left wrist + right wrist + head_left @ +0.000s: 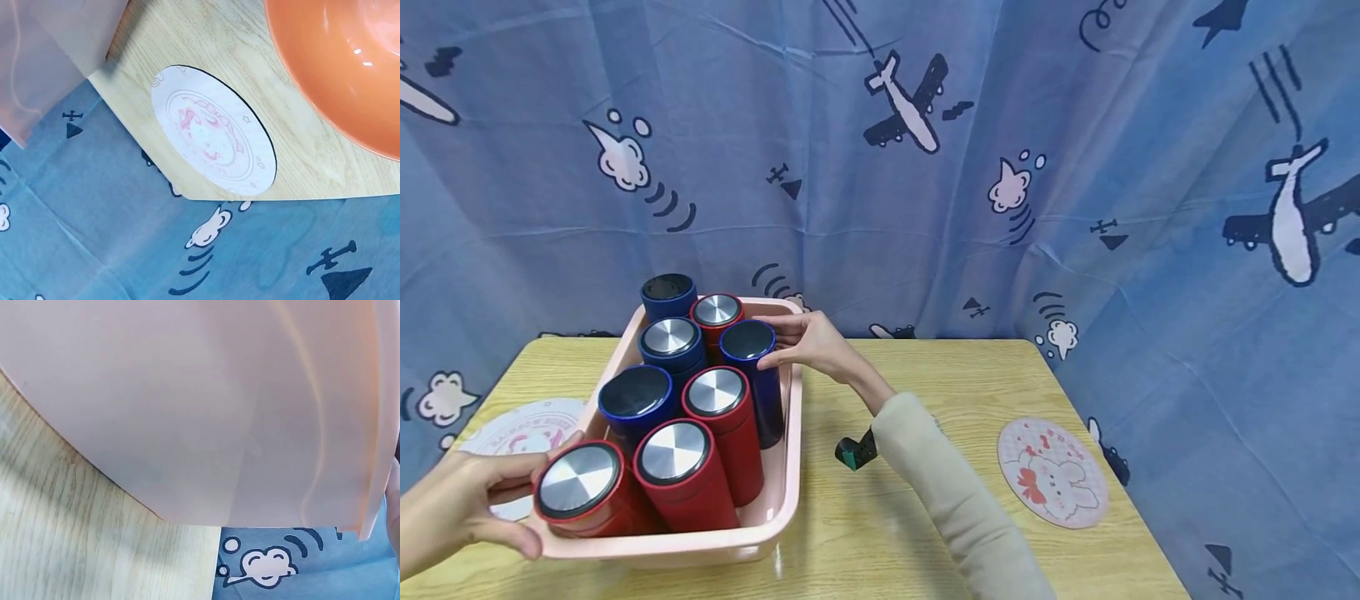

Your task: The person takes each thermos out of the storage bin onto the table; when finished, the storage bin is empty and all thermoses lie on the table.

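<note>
The blue bottle stands inside the pink tub, the right hand curling its fingers about its top; a crooked lift could knock the neighbouring red bottle. The left hand bends its fingers beside the corner red bottle, though whether they grip it or the tub's rim cannot be told.

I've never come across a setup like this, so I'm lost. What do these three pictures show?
There's no machine: a person works with bare hands. The wide picture comes from a camera on the head; the other two come from one on each wrist. A pale pink plastic bin of red and blue cylindrical canisters stands on the light wooden table. Two round printed mats and a glossy orange bowl are there too. The left hand holds the bin's corner; the right hand seems to grip a blue canister with a black lid.
</note>
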`<state>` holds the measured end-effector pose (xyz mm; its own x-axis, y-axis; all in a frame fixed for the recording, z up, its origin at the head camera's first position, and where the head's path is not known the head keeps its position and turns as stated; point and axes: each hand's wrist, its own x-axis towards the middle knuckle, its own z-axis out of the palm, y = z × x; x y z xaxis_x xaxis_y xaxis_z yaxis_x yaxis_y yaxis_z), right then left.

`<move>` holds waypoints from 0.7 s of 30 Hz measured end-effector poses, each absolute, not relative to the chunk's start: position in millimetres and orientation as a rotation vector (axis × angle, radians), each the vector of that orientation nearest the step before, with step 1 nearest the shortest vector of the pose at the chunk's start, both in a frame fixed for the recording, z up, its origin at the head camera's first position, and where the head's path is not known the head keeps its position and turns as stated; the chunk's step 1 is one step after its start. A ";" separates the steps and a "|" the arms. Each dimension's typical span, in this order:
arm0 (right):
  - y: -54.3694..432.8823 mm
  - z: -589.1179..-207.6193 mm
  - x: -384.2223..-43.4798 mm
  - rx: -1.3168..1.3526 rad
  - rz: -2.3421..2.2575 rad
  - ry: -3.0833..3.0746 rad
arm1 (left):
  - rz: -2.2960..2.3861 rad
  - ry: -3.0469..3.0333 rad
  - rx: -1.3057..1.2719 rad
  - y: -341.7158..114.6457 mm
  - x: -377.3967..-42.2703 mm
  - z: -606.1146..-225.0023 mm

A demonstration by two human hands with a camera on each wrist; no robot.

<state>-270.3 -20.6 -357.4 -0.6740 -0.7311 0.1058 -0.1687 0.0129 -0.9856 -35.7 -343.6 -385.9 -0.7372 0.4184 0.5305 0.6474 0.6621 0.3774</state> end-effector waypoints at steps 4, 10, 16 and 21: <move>-20.6 -357.1 -270.1 -0.895 -1.725 1.872 | -0.819 -2.498 -0.825 -344.6 -34.8 -385.5; -18.6 -351.7 -270.4 -0.870 -1.725 1.853 | -0.758 -2.477 -0.842 -343.2 -35.4 -383.2; -17.3 -341.8 -270.3 -0.919 -1.744 1.835 | -0.861 -2.561 -0.789 -342.0 -32.8 -383.6; -19.1 -332.3 -268.9 -0.919 -1.741 1.858 | -1.085 -2.535 -0.842 -342.5 -32.4 -386.6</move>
